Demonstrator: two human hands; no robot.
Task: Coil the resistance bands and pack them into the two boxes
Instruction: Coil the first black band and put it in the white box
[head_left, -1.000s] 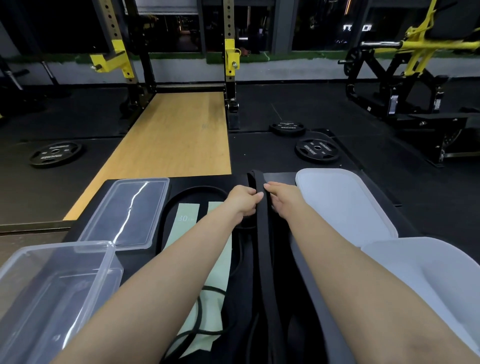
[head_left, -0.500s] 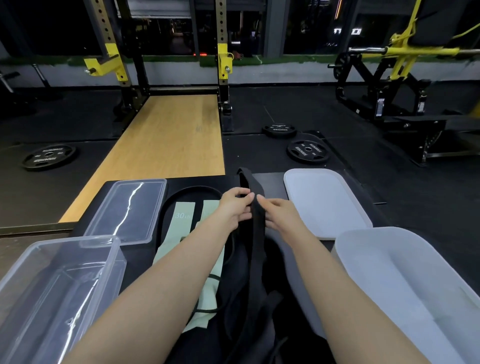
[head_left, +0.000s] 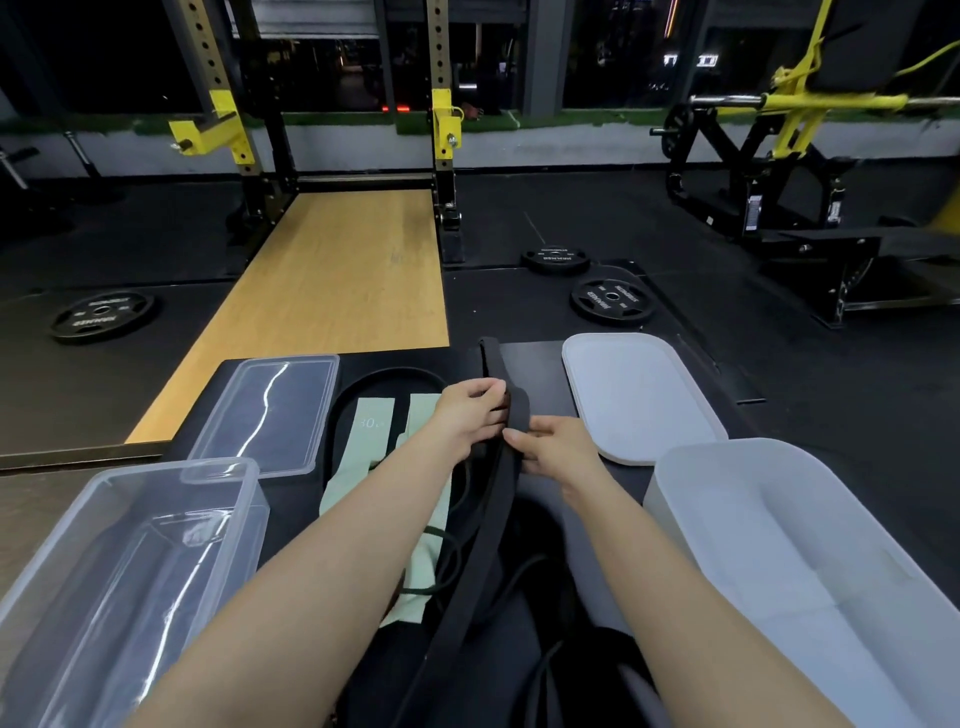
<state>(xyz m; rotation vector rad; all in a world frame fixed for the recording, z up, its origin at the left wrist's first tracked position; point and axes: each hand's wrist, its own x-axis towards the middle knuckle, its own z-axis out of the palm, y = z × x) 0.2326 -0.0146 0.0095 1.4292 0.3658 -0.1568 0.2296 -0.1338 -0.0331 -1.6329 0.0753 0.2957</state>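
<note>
A person's left hand (head_left: 470, 415) and right hand (head_left: 558, 449) both pinch a wide black resistance band (head_left: 501, 467) at the middle of a dark bench (head_left: 530, 358), fingers curled round the strap on either side. The band's far end folds over near the bench's far edge, just beyond the left hand; the rest runs back toward the near edge between the forearms. A pale green band (head_left: 374, 421) lies flat on the bench left of centre, partly under the left forearm, ringed at its far end by a thin black band (head_left: 395, 375). A clear box (head_left: 104, 571) stands open at the near left corner, its clear lid (head_left: 270, 410) lying just beyond it by the far left corner. A white box (head_left: 779, 545) stands open at the near right corner, its white lid (head_left: 639, 395) flat near the far right edge. Beyond the bench, weight plates (head_left: 612, 300) rest on the black gym floor (head_left: 571, 218) beside a wooden platform (head_left: 332, 275).
</note>
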